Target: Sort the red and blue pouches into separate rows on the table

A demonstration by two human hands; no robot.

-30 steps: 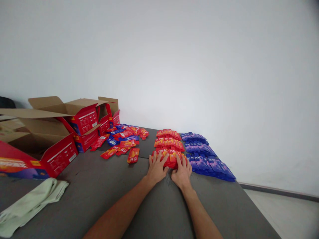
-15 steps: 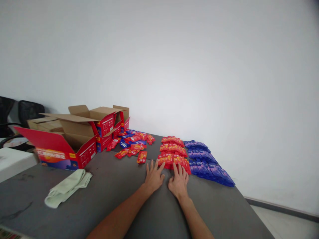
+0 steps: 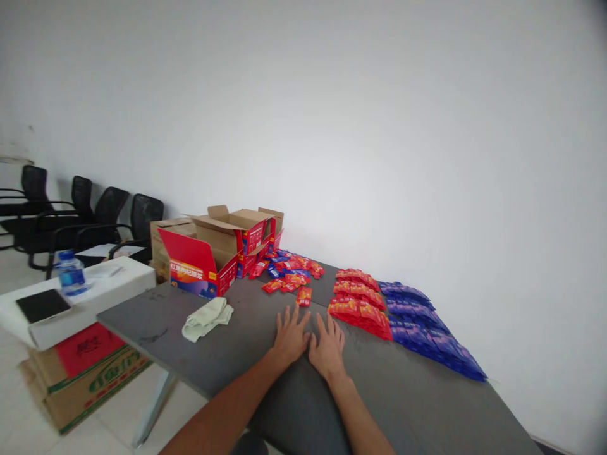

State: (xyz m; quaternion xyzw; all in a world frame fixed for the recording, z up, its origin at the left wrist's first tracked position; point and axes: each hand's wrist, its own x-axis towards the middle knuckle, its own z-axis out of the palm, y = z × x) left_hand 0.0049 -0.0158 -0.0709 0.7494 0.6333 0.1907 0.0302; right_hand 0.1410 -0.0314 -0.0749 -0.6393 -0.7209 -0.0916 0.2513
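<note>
My left hand (image 3: 290, 336) lies palm down on the grey table (image 3: 403, 392) with its fingers spread and nothing in it. Just beside it rests my right hand (image 3: 328, 346), flat too, fingers apart and bare. A single red sachet (image 3: 304, 296) lies just beyond my left fingertips. Rows of red sachets (image 3: 359, 312) stand ahead and to the right of my right hand, not touched by it. Alongside them on the right run rows of blue sachets (image 3: 429, 338). A loose heap of red and blue sachets (image 3: 291, 265) is spread farther back.
Open red cartons (image 3: 208, 262) stand at the table's back left. A folded pale cloth (image 3: 207, 319) lies in front of them. Left of the table, a white box (image 3: 118, 284) carries a water bottle (image 3: 71, 273) and a black tablet-like object (image 3: 43, 306). Black chairs (image 3: 145, 218) line the wall.
The view has swung to the left, bringing more chairs, the bottle and the floor boxes into sight. My hands have moved left, away from the rows of red sachets, and remain flat.
</note>
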